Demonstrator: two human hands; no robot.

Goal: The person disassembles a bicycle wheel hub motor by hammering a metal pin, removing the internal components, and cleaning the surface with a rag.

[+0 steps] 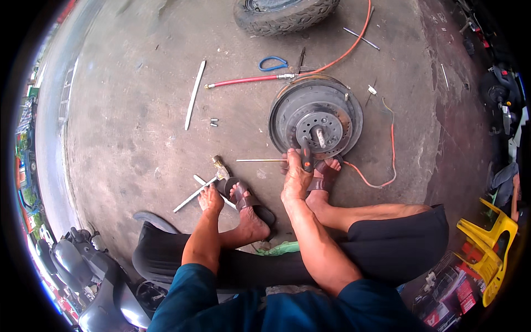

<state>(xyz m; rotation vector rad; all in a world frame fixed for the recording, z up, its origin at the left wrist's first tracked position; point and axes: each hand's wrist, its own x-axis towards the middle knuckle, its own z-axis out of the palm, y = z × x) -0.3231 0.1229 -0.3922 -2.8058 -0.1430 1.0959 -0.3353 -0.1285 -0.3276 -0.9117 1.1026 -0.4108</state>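
Head view: nearest me, a crumpled green plastic piece (pixel 279 249) lies on the floor (pixel 138 133) between my sandalled feet. Beside my left foot, my left hand (pixel 210 199) reaches down to two crossed metal bars (pixel 187 203), fingertips at the upper one; I cannot tell whether they have closed on it. A hammer (pixel 221 169) lies just past those fingers. My right hand (pixel 297 180) is clenched around a tool with a black-and-orange handle (pixel 307 160), its thin rod (pixel 260 160) pointing left. Just beyond that hand is the dark wheel rim (pixel 287 105), close by my right foot, its axle stub (pixel 320 137) showing at the hub. Left of the rim lie small metal pieces (pixel 214 122) and a long flat bar (pixel 194 95). Farther out are a red hose (pixel 249 81), a blue loop (pixel 272 63) and, farthest, a knobbly tyre (pixel 287 21)
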